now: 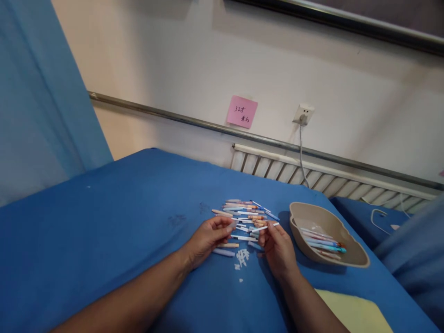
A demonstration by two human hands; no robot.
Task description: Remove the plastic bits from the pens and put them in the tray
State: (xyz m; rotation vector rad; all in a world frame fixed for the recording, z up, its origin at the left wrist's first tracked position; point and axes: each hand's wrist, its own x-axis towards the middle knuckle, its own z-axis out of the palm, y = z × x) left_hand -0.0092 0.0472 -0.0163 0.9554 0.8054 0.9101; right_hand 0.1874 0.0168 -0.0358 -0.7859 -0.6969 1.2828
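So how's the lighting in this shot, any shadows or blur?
Head view: soft, rather dim light; the tan basin shades the blue cloth beside it; the pale piece in the left hand looks too soft to identify.

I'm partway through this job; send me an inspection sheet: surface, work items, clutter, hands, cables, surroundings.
Surface: blue cloth, dark smudges left of the pens.
Work items: pens and pen parts spread between and beyond the hands; more pens in the beige tray at right.
Clutter: white scraps nearer the wearer; pale yellow flat item at the lower edge.
Left hand: pinches a small pale piece, identity unclear.
Right hand: holds a slim white stick.
Cables: grey cable plugged into the wall socket; lower end hidden.
Surroundings: rail, radiator, pink note, blue curtain.
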